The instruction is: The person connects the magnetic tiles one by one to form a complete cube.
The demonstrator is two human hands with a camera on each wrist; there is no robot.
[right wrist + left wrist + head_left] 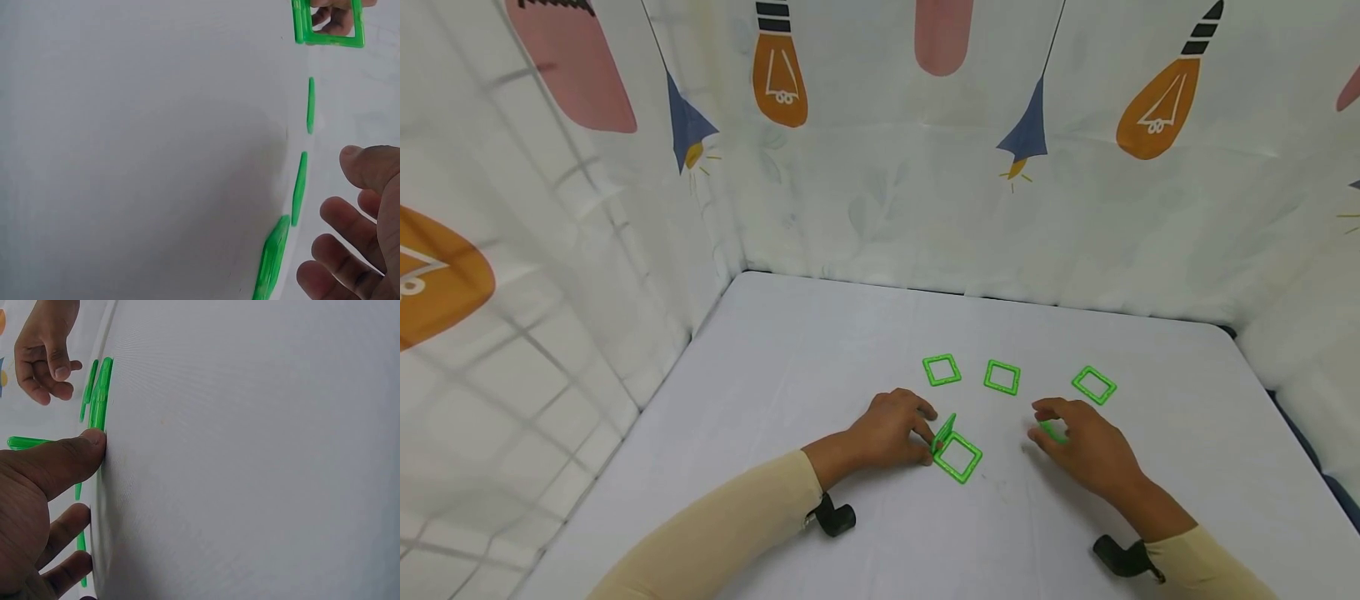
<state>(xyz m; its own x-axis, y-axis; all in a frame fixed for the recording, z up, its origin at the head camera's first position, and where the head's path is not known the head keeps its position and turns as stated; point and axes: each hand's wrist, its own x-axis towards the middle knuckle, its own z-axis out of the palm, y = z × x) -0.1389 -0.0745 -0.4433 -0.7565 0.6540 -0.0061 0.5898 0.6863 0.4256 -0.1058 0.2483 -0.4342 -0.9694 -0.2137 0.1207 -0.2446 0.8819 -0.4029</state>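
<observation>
In the head view, my left hand (895, 429) pinches a green square frame tile (948, 427) that stands upright. Its lower edge meets the side of a second green square tile (973, 467) lying flat on the table. The left thumb (84, 453) lies by that edge in the left wrist view. My right hand (1092, 446) hovers over another green square tile (1051, 430), partly hidden beneath it. With its fingers spread and slightly bent, the right hand (369, 231) holds nothing in the right wrist view.
Three more green square tiles lie apart farther back: a left one (942, 370), a middle one (1002, 377) and a right one (1093, 385). They rest on a white table (820, 333). Printed curtains (880, 192) hang behind it and along its sides.
</observation>
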